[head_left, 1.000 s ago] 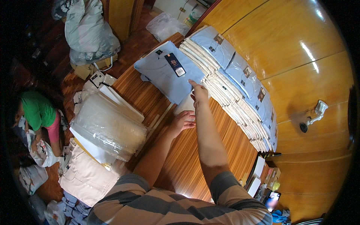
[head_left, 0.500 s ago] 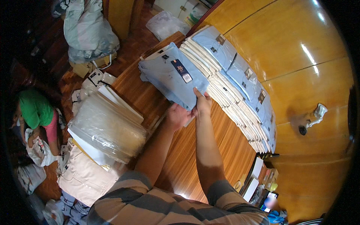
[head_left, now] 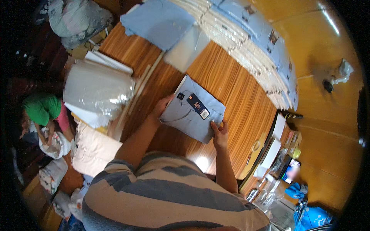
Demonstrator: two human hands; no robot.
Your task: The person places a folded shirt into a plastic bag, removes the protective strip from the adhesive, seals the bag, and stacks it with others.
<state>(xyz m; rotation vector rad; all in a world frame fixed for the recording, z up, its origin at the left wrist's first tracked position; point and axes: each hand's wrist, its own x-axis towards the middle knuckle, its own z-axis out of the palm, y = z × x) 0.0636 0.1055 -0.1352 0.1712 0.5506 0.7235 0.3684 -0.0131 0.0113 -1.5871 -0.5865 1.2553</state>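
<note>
A folded pair of light-blue trousers (head_left: 179, 118) is held in front of me, just above the brown wood-grain table. A dark hang tag (head_left: 198, 106) and a small dark label (head_left: 180, 96) show on its upper face. My left hand (head_left: 163, 107) is closed on the left edge, its fingers partly hidden. At the near right corner my right hand (head_left: 220, 133) grips, thumb on top. Farther off lies a pile of similar blue garments (head_left: 158, 23), with a flat clear plastic sleeve (head_left: 189, 48) beside it.
Packed blue and cream garments (head_left: 246, 46) stand in a long row at the right. Left are a stack of clear plastic sleeves (head_left: 98, 92) and cream folded clothes (head_left: 94, 150). A person in green (head_left: 40, 109) bends over a white bag (head_left: 58, 144). A tape roll (head_left: 256, 146) lies near right.
The folded trousers have come away from the far pile toward me. My hands, together at one corner before, are now apart on opposite sides. The view has shifted too.
</note>
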